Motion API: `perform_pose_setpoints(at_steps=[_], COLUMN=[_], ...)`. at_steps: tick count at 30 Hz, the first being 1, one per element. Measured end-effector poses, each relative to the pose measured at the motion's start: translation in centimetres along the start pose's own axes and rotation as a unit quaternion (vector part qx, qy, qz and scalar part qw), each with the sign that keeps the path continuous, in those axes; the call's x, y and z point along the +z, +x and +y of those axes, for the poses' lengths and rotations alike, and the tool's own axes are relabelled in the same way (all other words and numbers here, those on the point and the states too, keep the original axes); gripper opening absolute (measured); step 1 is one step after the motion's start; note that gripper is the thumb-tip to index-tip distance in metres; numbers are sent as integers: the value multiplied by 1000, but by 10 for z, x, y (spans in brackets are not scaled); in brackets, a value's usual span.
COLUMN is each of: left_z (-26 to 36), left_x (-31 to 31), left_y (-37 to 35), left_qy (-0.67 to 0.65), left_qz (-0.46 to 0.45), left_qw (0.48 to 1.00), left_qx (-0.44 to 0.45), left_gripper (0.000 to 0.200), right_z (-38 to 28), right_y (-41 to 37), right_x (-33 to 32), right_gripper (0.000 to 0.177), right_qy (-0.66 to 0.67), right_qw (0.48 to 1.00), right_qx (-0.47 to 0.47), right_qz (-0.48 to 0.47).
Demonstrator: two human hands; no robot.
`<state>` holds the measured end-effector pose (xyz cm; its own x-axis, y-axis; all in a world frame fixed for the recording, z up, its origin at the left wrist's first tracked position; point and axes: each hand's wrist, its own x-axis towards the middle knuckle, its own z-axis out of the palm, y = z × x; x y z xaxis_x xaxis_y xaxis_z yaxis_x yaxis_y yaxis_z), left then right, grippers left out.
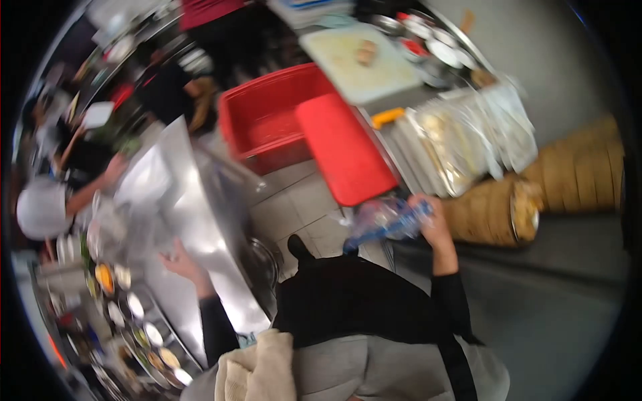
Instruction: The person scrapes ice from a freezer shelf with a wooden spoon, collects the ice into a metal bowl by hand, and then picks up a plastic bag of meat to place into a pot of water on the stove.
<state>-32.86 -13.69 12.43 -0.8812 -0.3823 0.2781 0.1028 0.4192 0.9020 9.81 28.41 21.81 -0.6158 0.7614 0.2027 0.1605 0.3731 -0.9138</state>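
Note:
My right hand [433, 226] is closed around a crumpled clear and blue plastic bag [382, 220], held out in front of my right hip. What is inside the bag is too blurred to make out. My left hand [184, 264] holds nothing; its fingers are spread above the steel counter [210, 234] on the left. Close to my right hand, a stack of bamboo steamers [478, 212] lies on its side. A red lid or board [344, 150] slants just beyond the bag.
An open red tub [235, 130] stands ahead. Beyond the lid are a cutting board [344, 73] with a small piece of food, a yellow handle [388, 117] and plastic-wrapped packs [461, 137]. Co-workers [167, 90] stand ahead and left. Small bowls [136, 305] fill the left-hand counter.

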Motion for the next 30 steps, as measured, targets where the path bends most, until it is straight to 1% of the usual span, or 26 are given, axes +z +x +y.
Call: perform_pose_setpoints(at_steps=[1,2,3,4,5,6,8,9,10,11,12,13,14,15,16,18,19,20,21,22,24,25,26,28,29,30], left_z=[-1,30,72,121,159,172,220,220,212,204,201,203,206,208,206,202,206,212,214,212,204,194,191,190,170,141], left_x=[7,17,35,36,34,48,75,96,117,127,128,131,137,138,132,116,105,88,70,54,26,16,6,-15,-19,-18], left_y=[-30,-73,-128,-170,-204,-230,-280,-292,-305,-317,-321,-320,-317,-316,-316,-320,-322,-326,-326,-323,-317,-305,-296,-283,-283,-285], left_qy=[-77,-69,-112,-101,-113,-113,-169,-163,-144,-128,-135,-174,-215,-241,-267,-338,-348,-397,-440,-443,-437,-396,-396,-340,-339,-286], left_qz=[-155,-302,-439,-571,-627,-645,-563,-563,-621,-674,-675,-688,-699,-669,-639,-584,-587,-575,-558,-564,-597,-642,-649,-677,-677,-704], left_qw=[985,950,891,815,764,724,740,739,716,687,682,675,663,686,707,713,707,666,618,610,486,424,416,373,371,355], left_qx=[-4,-29,8,8,106,217,328,331,286,240,249,202,158,152,142,-190,-186,-262,-336,-337,-466,-501,-499,-536,-538,-544], left_gripper=[54,59,63,86,100,117,106,106,90,75,75,59,44,36,28,30,30,35,41,41,52,49,49,42,42,41], right_z=[19,38,31,14,-5,-20,-43,-50,-53,-58,-64,-73,-84,-92,-89,-71,-24,12,-3,-20,-1,14,11,-14,-33,-37], right_y=[-1,-4,6,17,22,30,37,35,30,27,28,24,13,1,-13,-48,-67,-85,-99,-112,-129,-131,-135,-138,-139,-138], right_x=[8,14,14,12,10,12,22,28,35,39,38,32,27,22,7,-4,11,27,31,35,59,62,61,57,57,54], right_gripper=[22,24,26,27,26,26,25,24,24,29,35,35,48,63,89,90,90,91,87,83,74,73,73,82,89,89], right_qy=[45,93,181,271,310,350,427,491,495,490,480,476,423,366,287,-18,20,59,221,373,423,435,433,246,310,311], right_qw=[992,972,952,923,912,899,872,845,842,852,862,867,902,930,957,999,997,987,933,828,849,841,844,953,942,942], right_qx=[64,130,180,227,242,251,234,212,213,183,145,129,73,18,32,-1,68,139,284,413,313,318,313,159,93,96], right_qz=[94,174,166,151,115,80,43,20,24,-25,-73,-64,-47,-27,-37,30,44,55,-13,-74,-58,-49,-40,-79,-89,-87])
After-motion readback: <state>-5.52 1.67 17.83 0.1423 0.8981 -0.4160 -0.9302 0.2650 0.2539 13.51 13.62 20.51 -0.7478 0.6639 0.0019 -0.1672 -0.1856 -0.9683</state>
